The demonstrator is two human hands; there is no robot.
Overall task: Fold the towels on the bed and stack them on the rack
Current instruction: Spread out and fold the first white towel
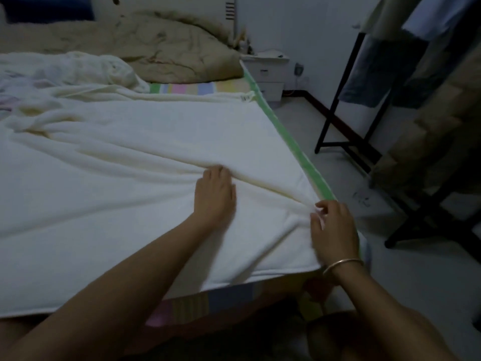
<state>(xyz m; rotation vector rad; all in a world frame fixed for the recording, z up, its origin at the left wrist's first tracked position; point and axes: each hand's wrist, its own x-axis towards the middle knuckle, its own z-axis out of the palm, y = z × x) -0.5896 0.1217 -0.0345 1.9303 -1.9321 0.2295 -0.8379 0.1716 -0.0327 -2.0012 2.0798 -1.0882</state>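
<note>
Currently towel (130,157) lies spread across bed (294,142), bunched at far left. Risk: if the pull outruns the press, the ridges get folded in, or cloth slides off the bed edge. Pose: left hand (214,194) lies flat, fingers straight, pressing a crease. Next, right hand (333,230): grip pinches towel's edge near the corner. Rack (338,118) stands well right.

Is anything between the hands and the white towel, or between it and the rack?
Nothing visible: left hand presses on the white towel, right hand pinches it; only floor lies before the rack.
</note>
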